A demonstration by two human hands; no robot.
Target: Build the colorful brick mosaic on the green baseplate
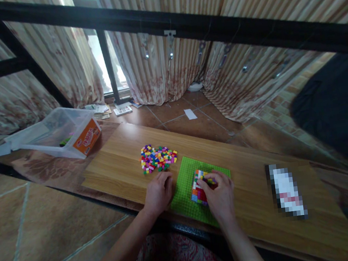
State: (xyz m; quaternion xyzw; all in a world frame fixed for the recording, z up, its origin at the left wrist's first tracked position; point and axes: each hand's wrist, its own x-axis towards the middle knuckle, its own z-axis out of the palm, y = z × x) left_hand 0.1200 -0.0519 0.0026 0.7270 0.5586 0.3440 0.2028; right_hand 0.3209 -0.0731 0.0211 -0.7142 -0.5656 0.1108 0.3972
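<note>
Right hand at brick block on green studded baseplate; left hand by loose bricks

Green studded baseplate (184,179) lies near the middle of the wooden tabletop (246,181); a block of multicoloured toy bricks (202,195) sits on it, toward its right half, with white, red, orange and blue pieces visible; right hand (220,190) is over the right side of this block, thumb and forefinger narrow at its top; cannot tell whether a brick is between them; left hand (160,192) is just left of the baseplate, fingers curled inward; contents, if any, hidden; loose brick pile (158,158), mixed colours, lies just beyond the left hand; translucent plastic bin (54,151) with orange label (86,137) stands far left; pixelated object (288,192) lies well to the right on the tabletop; white paper (190,114) on the tiled floor (172,113), far side.
</note>
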